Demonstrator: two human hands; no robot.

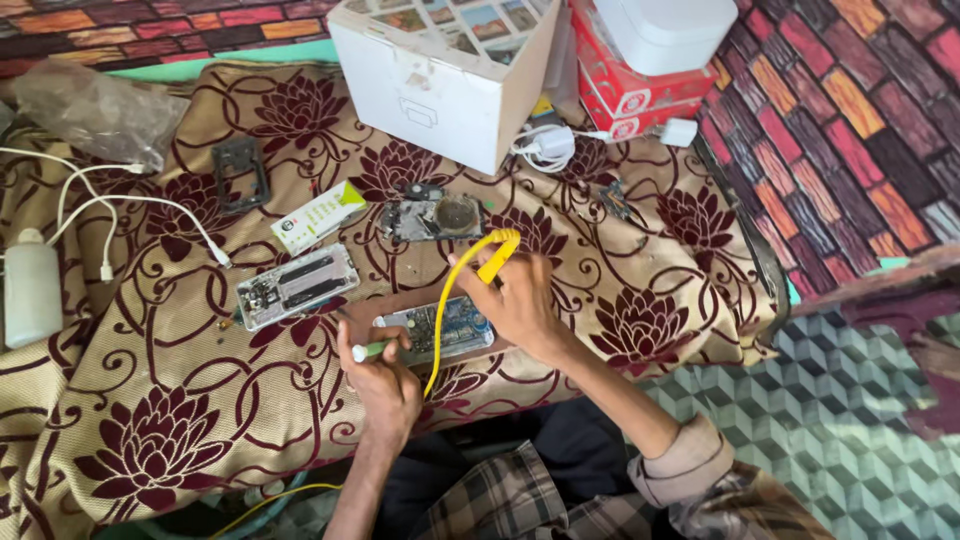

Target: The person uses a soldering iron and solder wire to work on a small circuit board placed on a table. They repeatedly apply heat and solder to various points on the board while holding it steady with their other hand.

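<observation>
**Two tools over the opened phone**

My left hand is closed around a thin green-handled tool, its tip laid against the near left end of the opened phone that lies face-down on the cloth right in front of me. My right hand is curled shut on a yellow-handled tool, held above the phone's far edge, and its yellow cord loops down across the board and off toward my lap. To do this well, I judge I should brace both wrists on the cloth, keep the cord from dragging over the exposed parts, and bring only one tip in at a time.

The work lies on a beige cloth with dark maroon flowers. Just beyond the phone sit another stripped phone frame, a small green-and-white packet, a dismantled module with a round part and a dark frame. A white cardboard box and red cartons stand at the far edge, with a white charger and cable. A white bottle stands far left. The wall covering shows a coloured brick pattern; the floor has green cube-pattern tiles.
</observation>
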